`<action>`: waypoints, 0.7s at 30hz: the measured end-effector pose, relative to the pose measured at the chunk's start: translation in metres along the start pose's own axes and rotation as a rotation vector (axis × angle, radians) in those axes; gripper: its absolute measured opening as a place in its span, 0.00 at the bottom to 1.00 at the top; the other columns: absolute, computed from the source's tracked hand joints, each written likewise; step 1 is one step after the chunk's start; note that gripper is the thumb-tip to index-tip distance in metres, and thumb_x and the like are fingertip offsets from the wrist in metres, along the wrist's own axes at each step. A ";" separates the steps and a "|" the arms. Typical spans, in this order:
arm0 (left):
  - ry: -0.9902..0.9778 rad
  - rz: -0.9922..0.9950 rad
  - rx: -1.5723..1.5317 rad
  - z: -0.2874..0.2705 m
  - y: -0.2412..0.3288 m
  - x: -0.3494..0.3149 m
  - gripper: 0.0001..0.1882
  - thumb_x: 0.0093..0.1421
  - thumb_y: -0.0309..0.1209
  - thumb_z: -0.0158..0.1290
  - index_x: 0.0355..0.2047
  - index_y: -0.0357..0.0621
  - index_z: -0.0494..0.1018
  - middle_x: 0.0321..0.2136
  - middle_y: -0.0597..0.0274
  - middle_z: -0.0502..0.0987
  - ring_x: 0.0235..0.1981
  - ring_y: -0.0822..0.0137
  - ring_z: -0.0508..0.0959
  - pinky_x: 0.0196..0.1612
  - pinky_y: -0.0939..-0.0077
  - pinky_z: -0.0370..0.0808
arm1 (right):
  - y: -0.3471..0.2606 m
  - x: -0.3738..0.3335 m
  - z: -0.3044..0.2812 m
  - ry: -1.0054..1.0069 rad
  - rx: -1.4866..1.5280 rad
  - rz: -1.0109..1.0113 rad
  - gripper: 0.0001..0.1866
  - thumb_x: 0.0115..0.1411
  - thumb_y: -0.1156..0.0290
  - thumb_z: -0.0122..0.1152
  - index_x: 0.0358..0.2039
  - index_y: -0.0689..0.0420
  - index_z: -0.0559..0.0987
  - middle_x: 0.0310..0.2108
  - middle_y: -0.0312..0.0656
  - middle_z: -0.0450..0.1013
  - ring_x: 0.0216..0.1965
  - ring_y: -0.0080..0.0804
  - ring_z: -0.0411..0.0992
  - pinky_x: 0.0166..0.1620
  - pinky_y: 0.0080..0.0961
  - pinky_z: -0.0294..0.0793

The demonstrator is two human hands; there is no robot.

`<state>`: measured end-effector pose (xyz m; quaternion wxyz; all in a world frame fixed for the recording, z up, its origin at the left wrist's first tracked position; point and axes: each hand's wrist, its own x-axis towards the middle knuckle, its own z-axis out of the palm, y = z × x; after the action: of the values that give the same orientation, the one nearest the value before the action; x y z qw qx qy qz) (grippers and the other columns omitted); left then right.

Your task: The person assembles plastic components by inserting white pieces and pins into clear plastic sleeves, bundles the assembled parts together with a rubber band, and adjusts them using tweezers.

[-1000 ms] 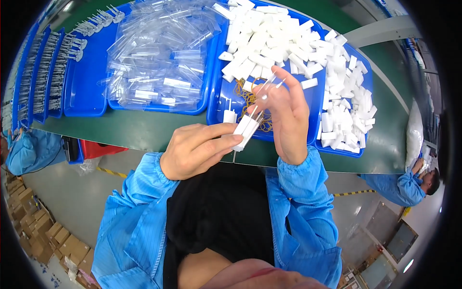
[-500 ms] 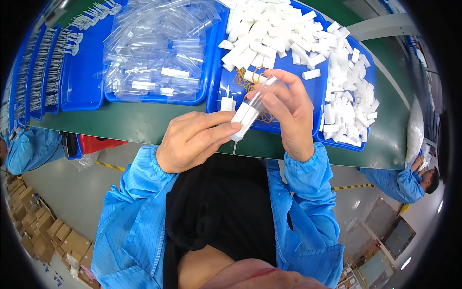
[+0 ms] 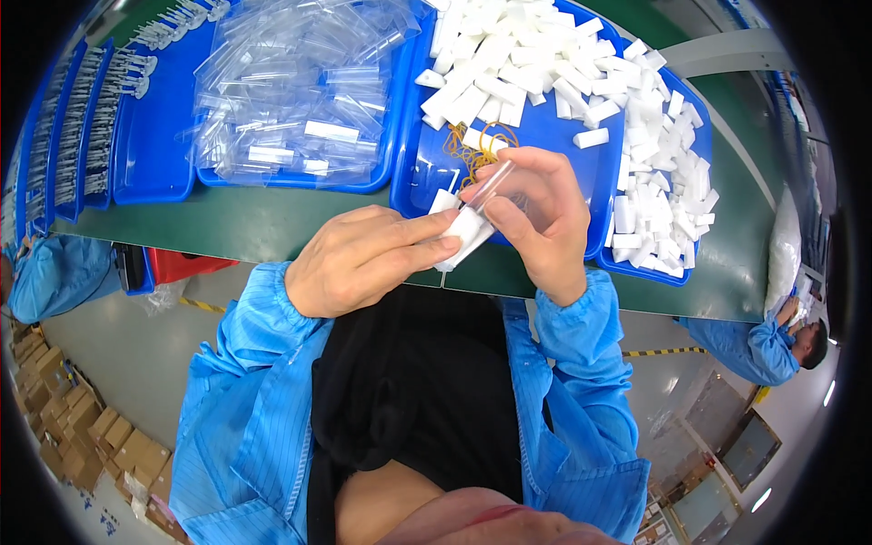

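1. Stemmed parts (image 3: 134, 74): metal, in rows at the far left, beside a blue tray (image 3: 159, 154)
2. Clear sleeves (image 3: 291, 100): a loose pile in the next tray (image 3: 272, 184); as half a second ago
3. Left hand (image 3: 359, 259): closed on a white block, fingertips on its near face; the fingers now lie farther apart than before
4. Block (image 3: 468, 225): tilted, between the hands, over the table's (image 3: 272, 227) near side; less of it shows than half a second ago
5. Sleeve (image 3: 491, 186): one, clear, slanting up and right from the block's upper end; overlap cannot be told; it looks narrower than before
6. Rubber bands (image 3: 468, 150): tan, a tangle in the middle tray (image 3: 581, 195), just behind the sleeve
7. Right hand (image 3: 554, 218): thumb and fingers gripping the sleeve; its thumb has come nearer the left fingertips
8. Loose blocks (image 3: 658, 163): white, heaped at right; seemingly undisturbed
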<state>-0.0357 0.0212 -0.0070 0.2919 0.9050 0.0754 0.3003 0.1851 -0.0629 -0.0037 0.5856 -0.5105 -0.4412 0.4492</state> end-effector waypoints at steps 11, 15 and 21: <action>0.063 -0.010 0.012 0.004 -0.002 -0.001 0.14 0.48 0.21 0.60 0.38 0.37 0.75 0.47 0.50 0.79 0.28 0.59 0.79 0.31 0.70 0.76 | 0.001 0.008 -0.012 -0.146 -0.116 0.026 0.18 0.59 0.74 0.67 0.48 0.61 0.72 0.41 0.43 0.77 0.45 0.28 0.75 0.53 0.26 0.70; 0.112 0.017 0.048 0.006 -0.006 -0.002 0.13 0.49 0.22 0.61 0.36 0.38 0.75 0.46 0.50 0.80 0.29 0.59 0.80 0.31 0.69 0.76 | 0.000 0.007 -0.012 -0.097 -0.040 0.094 0.16 0.59 0.74 0.67 0.46 0.62 0.74 0.40 0.42 0.77 0.43 0.26 0.74 0.50 0.24 0.72; 0.094 0.116 0.220 -0.002 0.000 0.000 0.13 0.49 0.28 0.62 0.37 0.46 0.78 0.43 0.60 0.81 0.32 0.67 0.79 0.35 0.74 0.73 | -0.002 0.003 -0.003 -0.019 0.000 0.121 0.16 0.59 0.74 0.67 0.46 0.62 0.74 0.38 0.41 0.77 0.42 0.24 0.74 0.48 0.21 0.72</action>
<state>-0.0371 0.0216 -0.0058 0.1692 0.9192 0.0691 0.3487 0.1893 -0.0607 -0.0018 0.5532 -0.5322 -0.4149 0.4885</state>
